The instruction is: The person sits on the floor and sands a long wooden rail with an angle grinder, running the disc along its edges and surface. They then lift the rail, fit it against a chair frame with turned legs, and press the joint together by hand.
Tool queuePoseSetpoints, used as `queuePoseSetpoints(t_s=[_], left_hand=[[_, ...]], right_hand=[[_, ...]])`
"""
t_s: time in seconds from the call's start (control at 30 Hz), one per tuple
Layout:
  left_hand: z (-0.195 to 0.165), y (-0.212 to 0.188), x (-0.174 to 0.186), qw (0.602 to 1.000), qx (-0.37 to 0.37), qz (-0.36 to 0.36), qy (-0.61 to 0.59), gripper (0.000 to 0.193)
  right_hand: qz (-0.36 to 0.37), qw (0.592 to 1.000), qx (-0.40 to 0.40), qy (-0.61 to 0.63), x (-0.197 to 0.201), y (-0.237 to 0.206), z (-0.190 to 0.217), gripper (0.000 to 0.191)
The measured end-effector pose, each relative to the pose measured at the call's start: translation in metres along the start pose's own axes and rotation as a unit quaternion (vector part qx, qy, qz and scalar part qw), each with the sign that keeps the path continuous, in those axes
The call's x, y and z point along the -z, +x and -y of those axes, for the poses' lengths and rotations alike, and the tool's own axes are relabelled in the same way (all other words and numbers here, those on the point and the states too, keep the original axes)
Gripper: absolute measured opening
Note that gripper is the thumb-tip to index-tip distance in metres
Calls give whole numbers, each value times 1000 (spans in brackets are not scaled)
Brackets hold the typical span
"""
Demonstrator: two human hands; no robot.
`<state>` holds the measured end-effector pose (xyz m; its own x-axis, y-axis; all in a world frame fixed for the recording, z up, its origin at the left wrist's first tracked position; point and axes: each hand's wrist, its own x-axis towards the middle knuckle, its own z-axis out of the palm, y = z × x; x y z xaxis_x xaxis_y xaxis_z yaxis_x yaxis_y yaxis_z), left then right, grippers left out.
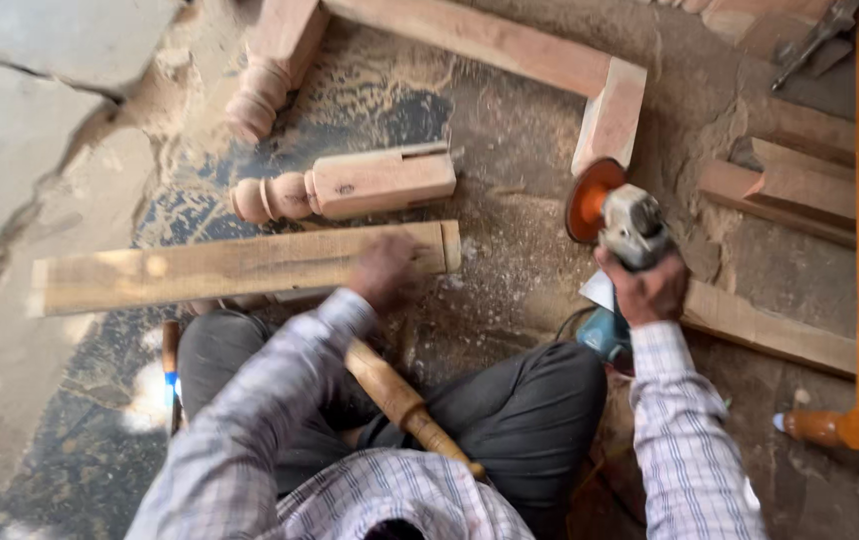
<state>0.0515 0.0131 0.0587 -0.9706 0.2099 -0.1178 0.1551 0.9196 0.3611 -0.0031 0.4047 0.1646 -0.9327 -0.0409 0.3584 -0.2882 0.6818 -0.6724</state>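
We see the left hand (386,272) pressed flat, fingers spread, on a long wooden plank (240,268) lying across the sawdust-covered floor (510,250), holding nothing. The right hand (650,290) is wrapped tight around an angle grinder (630,225) with an orange disc (588,200), lifted clear of the plank. We judge the sanding paused or unfinished. A turned wooden leg (345,186) lies just beyond.
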Motion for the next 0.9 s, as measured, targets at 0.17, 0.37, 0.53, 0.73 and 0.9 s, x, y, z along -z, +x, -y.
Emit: queuePoseSetpoints(t_s=[0.17, 0.37, 0.53, 0.73, 0.9], left_hand=[[54, 22, 2, 968, -43, -188, 159, 65], [59, 26, 5, 991, 25, -40, 123, 123], [59, 25, 9, 994, 31, -42, 100, 120], [61, 27, 9, 995, 30, -44, 82, 113], [63, 26, 9, 994, 31, -37, 97, 115]], right_hand=[[218, 975, -46, -20, -51, 26, -11, 70], [332, 887, -109, -303, -114, 9, 10, 55], [339, 873, -142, -319, -134, 4, 19, 58], [344, 870, -114, -333, -145, 8, 28, 59], [368, 849, -132, -355, -152, 18, 42, 63]])
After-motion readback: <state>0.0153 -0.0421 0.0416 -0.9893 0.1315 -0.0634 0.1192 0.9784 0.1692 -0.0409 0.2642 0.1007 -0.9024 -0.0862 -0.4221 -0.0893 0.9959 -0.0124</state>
